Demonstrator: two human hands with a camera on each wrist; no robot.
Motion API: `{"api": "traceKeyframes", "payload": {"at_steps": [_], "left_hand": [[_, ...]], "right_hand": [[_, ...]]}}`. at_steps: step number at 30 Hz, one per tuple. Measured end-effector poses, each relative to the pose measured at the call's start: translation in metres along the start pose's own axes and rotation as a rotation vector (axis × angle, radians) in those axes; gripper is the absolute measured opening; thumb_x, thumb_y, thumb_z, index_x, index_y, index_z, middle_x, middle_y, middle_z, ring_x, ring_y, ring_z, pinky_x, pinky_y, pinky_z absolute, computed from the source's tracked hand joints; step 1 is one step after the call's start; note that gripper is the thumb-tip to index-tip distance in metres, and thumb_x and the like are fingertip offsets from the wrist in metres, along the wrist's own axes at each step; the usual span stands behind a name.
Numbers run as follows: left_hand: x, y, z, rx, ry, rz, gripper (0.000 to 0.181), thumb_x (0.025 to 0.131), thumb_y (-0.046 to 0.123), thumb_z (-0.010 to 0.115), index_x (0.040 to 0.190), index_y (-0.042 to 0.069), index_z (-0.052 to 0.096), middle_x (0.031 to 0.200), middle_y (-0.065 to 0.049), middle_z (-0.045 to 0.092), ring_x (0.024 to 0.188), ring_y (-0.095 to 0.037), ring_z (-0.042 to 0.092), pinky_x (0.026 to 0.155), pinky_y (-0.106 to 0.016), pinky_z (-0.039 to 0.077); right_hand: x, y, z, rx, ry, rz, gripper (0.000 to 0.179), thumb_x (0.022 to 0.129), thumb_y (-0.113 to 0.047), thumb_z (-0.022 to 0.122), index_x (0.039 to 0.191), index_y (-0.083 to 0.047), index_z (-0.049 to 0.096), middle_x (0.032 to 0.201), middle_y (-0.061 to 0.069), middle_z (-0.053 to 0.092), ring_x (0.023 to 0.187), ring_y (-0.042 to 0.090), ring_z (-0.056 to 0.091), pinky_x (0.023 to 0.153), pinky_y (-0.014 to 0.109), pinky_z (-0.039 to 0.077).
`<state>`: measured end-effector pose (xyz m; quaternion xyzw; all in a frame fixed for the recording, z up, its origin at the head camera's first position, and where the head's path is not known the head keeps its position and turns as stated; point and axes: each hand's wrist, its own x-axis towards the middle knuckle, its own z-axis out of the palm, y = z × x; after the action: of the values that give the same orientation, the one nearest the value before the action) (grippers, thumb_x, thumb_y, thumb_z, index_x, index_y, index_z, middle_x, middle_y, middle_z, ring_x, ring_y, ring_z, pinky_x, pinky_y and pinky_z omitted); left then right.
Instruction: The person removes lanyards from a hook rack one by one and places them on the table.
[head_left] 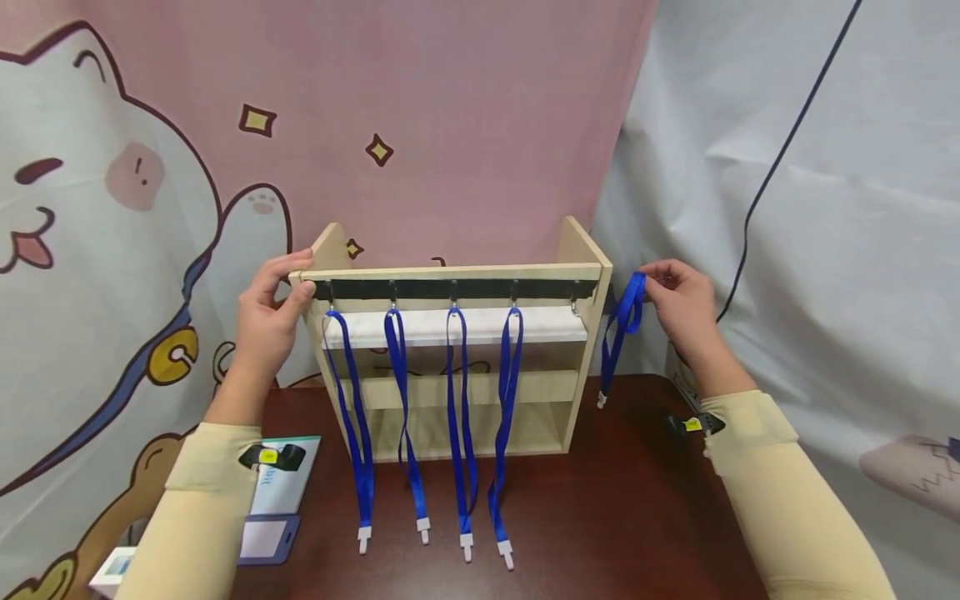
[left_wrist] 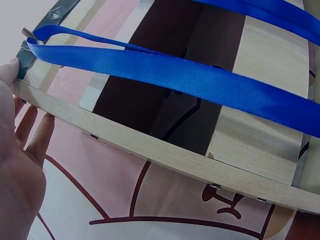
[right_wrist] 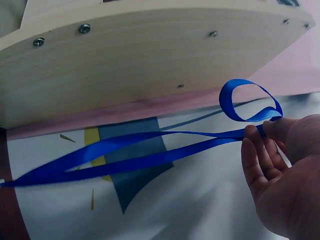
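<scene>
A small wooden shelf rack (head_left: 465,272) stands on the table, with a dark strip (head_left: 423,289) of metal hooks along its front rail. My left hand (head_left: 268,321) grips its upper left corner, thumb on the front and fingers round the side panel (left_wrist: 150,144). Several blue lanyards (head_left: 410,392) with white clips hang from the hooks; the rightmost hook (head_left: 575,298) carries none. Out to the right of the rack, my right hand (head_left: 686,308) pinches another blue lanyard (right_wrist: 120,145) between thumb and fingers. Its upper end loops over beside the fingertips, and its white clip (head_left: 602,400) dangles below.
On the table's left lie a white and teal box (head_left: 288,483) and a blue badge holder (head_left: 288,540), partly behind my left sleeve. A small white box (head_left: 112,569) is at the lower left. Printed and white cloths hang behind; a black cable (head_left: 780,167) runs down the right.
</scene>
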<state>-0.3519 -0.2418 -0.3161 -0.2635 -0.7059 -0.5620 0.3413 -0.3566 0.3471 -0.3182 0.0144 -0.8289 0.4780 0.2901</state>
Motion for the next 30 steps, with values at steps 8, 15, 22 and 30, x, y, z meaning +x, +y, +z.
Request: {"api": "traceKeyframes", "payload": {"at_steps": [8, 15, 22, 30], "left_hand": [[-0.002, -0.002, 0.000, 0.000, 0.001, -0.007, 0.031, 0.108, 0.000, 0.069, 0.138, -0.002, 0.070, 0.155, -0.007, 0.063, 0.136, -0.021, 0.057, 0.097, -0.020, 0.057], [-0.001, -0.003, 0.000, 0.011, 0.002, -0.002, 0.031, 0.108, 0.001, 0.069, 0.139, -0.001, 0.070, 0.156, -0.005, 0.063, 0.135, -0.021, 0.057, 0.097, -0.020, 0.057], [-0.002, -0.003, 0.000, 0.010, -0.002, -0.006, 0.032, 0.108, 0.003, 0.069, 0.140, 0.000, 0.070, 0.156, -0.005, 0.063, 0.138, -0.021, 0.056, 0.097, -0.020, 0.058], [-0.002, -0.002, 0.000, 0.018, -0.001, -0.010, 0.032, 0.109, 0.003, 0.068, 0.140, 0.001, 0.070, 0.157, -0.004, 0.062, 0.139, -0.022, 0.056, 0.098, -0.021, 0.057]], "right_hand": [[0.001, 0.018, 0.004, 0.005, -0.005, 0.062, 0.031, 0.109, -0.031, 0.072, 0.124, -0.004, 0.076, 0.100, -0.004, 0.077, 0.091, 0.011, 0.072, 0.074, 0.023, 0.050], [-0.009, 0.031, 0.002, -0.060, -0.014, 0.075, 0.032, 0.110, -0.030, 0.069, 0.127, -0.003, 0.076, 0.116, 0.014, 0.078, 0.094, 0.010, 0.070, 0.079, 0.023, 0.051], [-0.020, 0.047, -0.006, -0.071, -0.051, 0.051, 0.029, 0.111, -0.021, 0.067, 0.127, 0.002, 0.074, 0.115, 0.021, 0.077, 0.089, 0.007, 0.071, 0.079, 0.015, 0.052], [-0.037, 0.068, -0.001, -0.121, -0.099, -0.009, 0.025, 0.111, -0.016, 0.067, 0.121, 0.005, 0.076, 0.109, 0.025, 0.078, 0.082, -0.002, 0.067, 0.075, 0.010, 0.051]]}}
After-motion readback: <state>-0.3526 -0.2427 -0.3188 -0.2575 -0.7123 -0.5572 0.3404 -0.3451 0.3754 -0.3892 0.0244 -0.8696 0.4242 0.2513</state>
